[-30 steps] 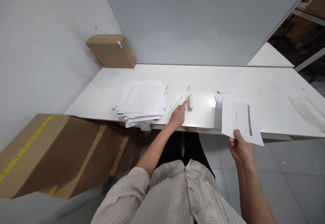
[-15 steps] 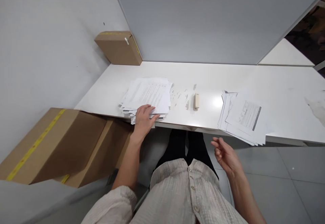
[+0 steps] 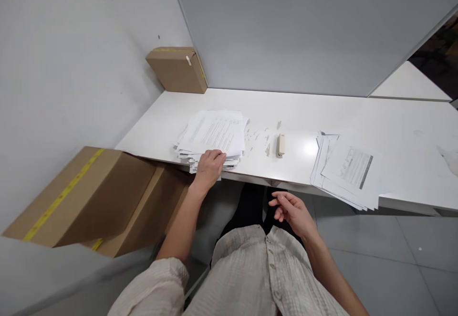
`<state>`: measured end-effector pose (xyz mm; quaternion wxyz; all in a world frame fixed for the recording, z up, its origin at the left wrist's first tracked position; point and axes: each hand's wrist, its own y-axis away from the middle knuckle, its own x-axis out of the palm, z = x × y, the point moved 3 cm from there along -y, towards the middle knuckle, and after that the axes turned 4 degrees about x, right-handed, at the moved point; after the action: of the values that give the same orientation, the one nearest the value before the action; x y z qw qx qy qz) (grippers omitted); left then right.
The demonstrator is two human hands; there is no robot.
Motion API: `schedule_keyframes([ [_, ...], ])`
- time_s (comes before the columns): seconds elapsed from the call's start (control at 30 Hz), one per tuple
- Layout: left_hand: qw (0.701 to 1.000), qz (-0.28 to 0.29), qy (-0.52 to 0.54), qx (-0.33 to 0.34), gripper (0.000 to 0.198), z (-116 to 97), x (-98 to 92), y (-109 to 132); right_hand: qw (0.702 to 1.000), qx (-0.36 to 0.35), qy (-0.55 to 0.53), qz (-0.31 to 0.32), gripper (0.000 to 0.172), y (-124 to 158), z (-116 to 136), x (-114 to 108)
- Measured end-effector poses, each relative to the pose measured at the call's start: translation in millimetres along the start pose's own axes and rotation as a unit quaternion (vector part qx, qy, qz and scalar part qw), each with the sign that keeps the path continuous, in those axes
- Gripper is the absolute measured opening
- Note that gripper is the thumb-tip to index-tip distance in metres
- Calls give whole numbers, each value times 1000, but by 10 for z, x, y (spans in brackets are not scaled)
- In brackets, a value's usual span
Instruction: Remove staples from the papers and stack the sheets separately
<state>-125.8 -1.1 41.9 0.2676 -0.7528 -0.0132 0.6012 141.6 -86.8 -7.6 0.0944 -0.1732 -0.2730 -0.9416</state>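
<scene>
My left hand (image 3: 209, 165) rests on the near edge of a messy stack of printed papers (image 3: 214, 134) at the left of the white table (image 3: 286, 110), fingers curled over the sheets. My right hand (image 3: 291, 208) hovers below the table's front edge above my lap, empty, with fingers loosely apart. A small beige stapler (image 3: 281, 145) lies between the two paper piles, with several small paper scraps (image 3: 259, 137) to its left. A second pile of papers (image 3: 347, 170) lies at the right and overhangs the table's front edge.
A small cardboard box (image 3: 177, 69) sits in the table's far left corner against the grey partition. Large cardboard boxes (image 3: 93, 196) with yellow tape stand on the floor to my left, under the table's end. A white wall runs along the left.
My right hand let go of the sheet onto the right pile and dropped towards my lap. My left hand moved from beside the stapler to the left stack.
</scene>
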Motion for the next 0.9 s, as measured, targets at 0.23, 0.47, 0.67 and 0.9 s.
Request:
schedule_keyframes([
  [0.23, 976, -102, 153, -116, 16, 42, -23, -6, 1000, 7, 20, -3, 35, -13, -42, -14],
  [0.47, 957, -208, 190, -65, 11, -548, -371, 153, 997, 14, -61, 49, 46, -40, 57, 135],
  [0.67, 936, -7, 236, 261, 9, -1524, -274, 365, 992, -7, -125, 37, 43, -148, 239, 297],
  [0.9, 991, -92, 57, -73, 30, -320, -260, -1, 994, 26, -94, -58, 33, -144, 29, -20],
])
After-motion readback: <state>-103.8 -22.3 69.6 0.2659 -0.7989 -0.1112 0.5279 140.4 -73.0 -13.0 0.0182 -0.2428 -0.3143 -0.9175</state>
